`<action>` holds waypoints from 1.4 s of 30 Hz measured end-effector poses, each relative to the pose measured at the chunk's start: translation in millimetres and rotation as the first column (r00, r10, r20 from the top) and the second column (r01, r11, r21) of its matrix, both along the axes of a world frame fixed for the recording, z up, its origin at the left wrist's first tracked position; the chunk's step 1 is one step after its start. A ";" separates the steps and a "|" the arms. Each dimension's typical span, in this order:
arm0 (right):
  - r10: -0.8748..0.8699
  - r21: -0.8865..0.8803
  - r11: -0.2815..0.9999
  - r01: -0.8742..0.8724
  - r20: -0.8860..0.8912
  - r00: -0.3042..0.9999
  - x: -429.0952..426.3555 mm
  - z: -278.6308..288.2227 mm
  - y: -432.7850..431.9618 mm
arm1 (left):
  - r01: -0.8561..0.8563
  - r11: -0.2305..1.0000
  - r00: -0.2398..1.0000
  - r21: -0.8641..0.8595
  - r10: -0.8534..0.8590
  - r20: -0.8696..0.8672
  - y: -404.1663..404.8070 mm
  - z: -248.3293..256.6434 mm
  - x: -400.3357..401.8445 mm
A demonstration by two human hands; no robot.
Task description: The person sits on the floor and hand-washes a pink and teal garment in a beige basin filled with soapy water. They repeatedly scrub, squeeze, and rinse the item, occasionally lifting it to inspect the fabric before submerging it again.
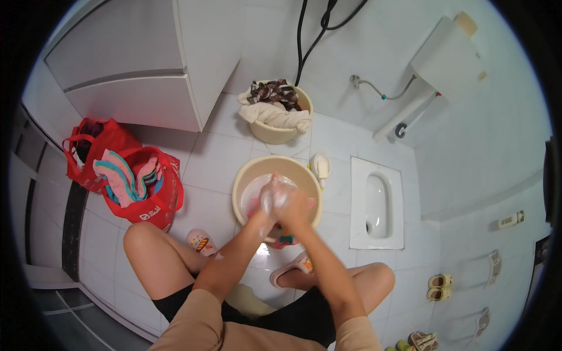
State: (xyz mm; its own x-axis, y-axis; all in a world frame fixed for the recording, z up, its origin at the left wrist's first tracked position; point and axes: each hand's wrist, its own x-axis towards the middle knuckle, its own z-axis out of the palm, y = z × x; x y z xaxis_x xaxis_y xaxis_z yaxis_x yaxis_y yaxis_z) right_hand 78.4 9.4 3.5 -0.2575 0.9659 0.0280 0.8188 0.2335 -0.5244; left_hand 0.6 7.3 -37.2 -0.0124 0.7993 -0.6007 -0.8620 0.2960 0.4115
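My left hand (270, 197) and my right hand (293, 206) are together above a cream plastic basin (239, 193), both covered in white suds. Blur and foam hide their fingers, and whether they grip anything between them does not show. Foamy water lies in the basin, with pinkish cloth (253, 206) partly under my hands. A pink and green cloth (285, 240) hangs at the basin's near rim. Just right of the basin, on the floor, lies a white scrubbing brush or soap on a holder (322, 166).
Behind the basin stands a cream bucket (274, 134) heaped with clothes. Two red bags (149, 208) of textiles are at the left, below a white cabinet (131, 98). A squat toilet (356, 206) is set in the tiled floor at the right. Small sandals (439, 287) stand by the right wall.
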 end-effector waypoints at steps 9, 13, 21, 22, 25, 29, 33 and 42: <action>-0.119 -0.062 0.992 0.108 -0.206 0.971 28.9 9.3 19.2 | 0.254 0.957 0.966 0.137 -0.243 -0.089 -4.9 -5.2 22.1; 0.224 0.224 0.944 -0.241 0.099 0.970 -1.0 11.5 -23.8 | 0.039 0.941 0.990 0.335 -0.082 0.114 -2.4 -35.8 -11.3; 0.026 0.088 0.996 -0.011 -0.169 0.985 5.6 -12.0 -13.6 | 0.092 0.950 0.988 0.298 -0.125 0.093 -3.8 -46.8 -6.4; -0.095 -0.137 0.989 0.049 -0.353 0.931 9.3 19.8 -5.7 | 0.080 0.962 0.997 0.263 -0.075 -0.030 -2.7 -29.6 5.9; 0.325 0.365 0.887 -0.282 -0.061 0.944 6.9 7.5 -28.7 | -0.039 0.991 0.996 0.126 0.028 0.086 7.0 -27.7 4.8; -0.043 -0.151 0.989 0.004 -0.253 0.966 13.1 31.3 -2.6 | 0.127 0.955 0.988 0.267 -0.098 -0.119 -3.1 -20.6 9.3; 0.407 0.497 0.803 -0.328 -0.057 0.912 -1.8 9.6 -29.6 | 0.155 0.775 0.881 0.612 -0.388 0.269 6.6 -60.6 -27.9; -0.007 0.038 0.999 0.017 -0.252 0.968 19.0 -3.6 10.1 | 0.180 0.969 0.971 0.168 -0.147 -0.190 -9.3 -12.1 10.0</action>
